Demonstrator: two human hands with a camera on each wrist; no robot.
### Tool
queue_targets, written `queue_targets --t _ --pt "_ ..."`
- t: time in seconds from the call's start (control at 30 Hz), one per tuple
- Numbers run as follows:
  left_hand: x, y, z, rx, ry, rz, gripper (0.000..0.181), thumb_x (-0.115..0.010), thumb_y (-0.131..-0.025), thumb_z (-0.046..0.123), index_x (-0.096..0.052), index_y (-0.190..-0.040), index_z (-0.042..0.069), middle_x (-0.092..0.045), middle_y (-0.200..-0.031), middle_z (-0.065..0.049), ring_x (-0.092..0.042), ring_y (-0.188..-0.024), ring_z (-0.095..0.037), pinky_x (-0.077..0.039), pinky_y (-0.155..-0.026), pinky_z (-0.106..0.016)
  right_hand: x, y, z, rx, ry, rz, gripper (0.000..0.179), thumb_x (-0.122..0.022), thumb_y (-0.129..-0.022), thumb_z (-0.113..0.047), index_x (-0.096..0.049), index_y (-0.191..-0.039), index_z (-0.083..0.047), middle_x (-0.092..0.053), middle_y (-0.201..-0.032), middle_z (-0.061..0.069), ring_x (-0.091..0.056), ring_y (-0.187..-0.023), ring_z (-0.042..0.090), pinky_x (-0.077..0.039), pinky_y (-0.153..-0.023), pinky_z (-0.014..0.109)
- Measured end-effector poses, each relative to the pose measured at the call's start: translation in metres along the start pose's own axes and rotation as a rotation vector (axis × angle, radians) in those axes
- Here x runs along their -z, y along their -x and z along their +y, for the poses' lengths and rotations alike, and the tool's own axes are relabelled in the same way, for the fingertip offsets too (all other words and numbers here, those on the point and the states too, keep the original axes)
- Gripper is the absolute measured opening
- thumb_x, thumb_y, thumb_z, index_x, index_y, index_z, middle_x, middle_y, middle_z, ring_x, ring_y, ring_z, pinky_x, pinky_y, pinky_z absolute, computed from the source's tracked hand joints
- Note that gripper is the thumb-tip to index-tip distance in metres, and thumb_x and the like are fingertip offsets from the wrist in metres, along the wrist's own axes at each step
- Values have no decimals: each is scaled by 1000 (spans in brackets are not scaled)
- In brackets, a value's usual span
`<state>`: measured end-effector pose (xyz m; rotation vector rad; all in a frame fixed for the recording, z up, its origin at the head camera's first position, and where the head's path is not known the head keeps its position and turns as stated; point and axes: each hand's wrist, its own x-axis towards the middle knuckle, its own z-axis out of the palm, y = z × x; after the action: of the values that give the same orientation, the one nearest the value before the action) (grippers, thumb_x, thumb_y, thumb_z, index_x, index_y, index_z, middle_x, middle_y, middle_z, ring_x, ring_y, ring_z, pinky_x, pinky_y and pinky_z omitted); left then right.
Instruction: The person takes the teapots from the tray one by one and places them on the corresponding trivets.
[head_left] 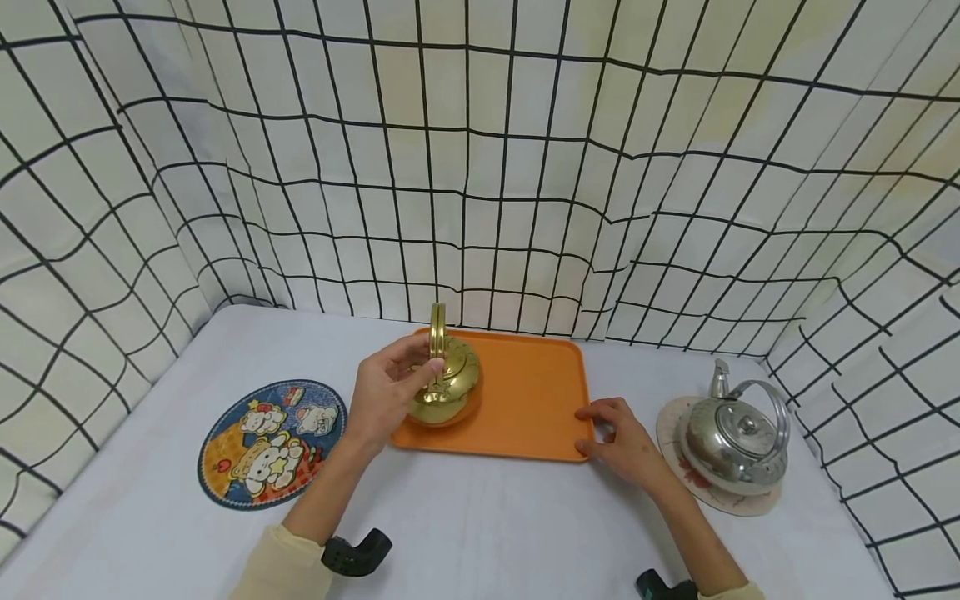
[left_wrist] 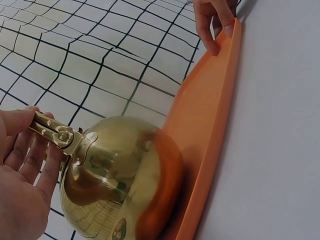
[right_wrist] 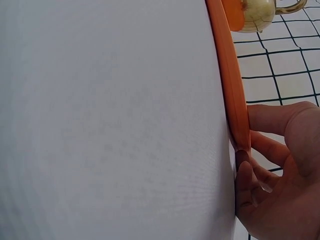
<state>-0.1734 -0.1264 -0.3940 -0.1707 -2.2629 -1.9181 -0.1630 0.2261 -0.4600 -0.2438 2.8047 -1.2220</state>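
A shiny gold kettle (head_left: 456, 375) stands on the left part of the orange tray (head_left: 532, 392). My left hand (head_left: 386, 392) holds its raised handle (left_wrist: 52, 132) between thumb and fingers. In the left wrist view the kettle's round body (left_wrist: 115, 175) is close over the tray floor, its base hidden from the head view. At the tray's right end, my right hand (head_left: 618, 442) grips the rim near the front corner. The right wrist view has this hand (right_wrist: 295, 165) with its thumb on the tray edge (right_wrist: 232, 85) and other fingers curled at the corner.
To the right a silver kettle (head_left: 738, 437) stands on a round beige mat (head_left: 678, 412) with a red pattern. A round cartoon-print mat (head_left: 273, 446) lies on the left. A black wire grid (head_left: 465, 200) borders the white tabletop (head_left: 480, 525) at the back and sides.
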Motion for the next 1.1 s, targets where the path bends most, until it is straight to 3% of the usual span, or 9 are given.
queue_targets --t 0.33,0.6,0.87,1.1 --pt "9 2 1 28 -5 -2 38 -77 -95 17 -71 -133 13 -75 -108 -2 -69 -100 -3 -51 -113 -44 1 2 -2 -5 8 -1 33 -82 -89 -12 -73 -121 -9 -57 -132 15 -57 -121 29 -49 -83 21" --pt "14 3 3 -13 3 -36 38 -75 -97 16 -69 -133 10 -75 -107 11 -68 -103 -5 -53 -102 -22 1 2 -2 3 4 0 33 -82 -89 -11 -72 -121 -9 -57 -132 15 -56 -121 29 -48 -83 21" --pt "19 4 4 5 18 -38 41 -74 -97 16 -67 -137 9 -73 -105 14 -69 -104 -6 -52 -102 -18 0 1 0 -11 2 -4 33 -82 -90 -13 -73 -121 -10 -56 -133 14 -57 -122 29 -49 -85 23" --pt "25 4 6 1 31 -16 41 -74 -98 13 -66 -137 5 -69 -101 15 -67 -100 -5 -55 -93 -14 0 1 -1 -23 -9 -4 33 -82 -89 -12 -73 -121 -10 -56 -134 13 -56 -123 29 -48 -86 23"
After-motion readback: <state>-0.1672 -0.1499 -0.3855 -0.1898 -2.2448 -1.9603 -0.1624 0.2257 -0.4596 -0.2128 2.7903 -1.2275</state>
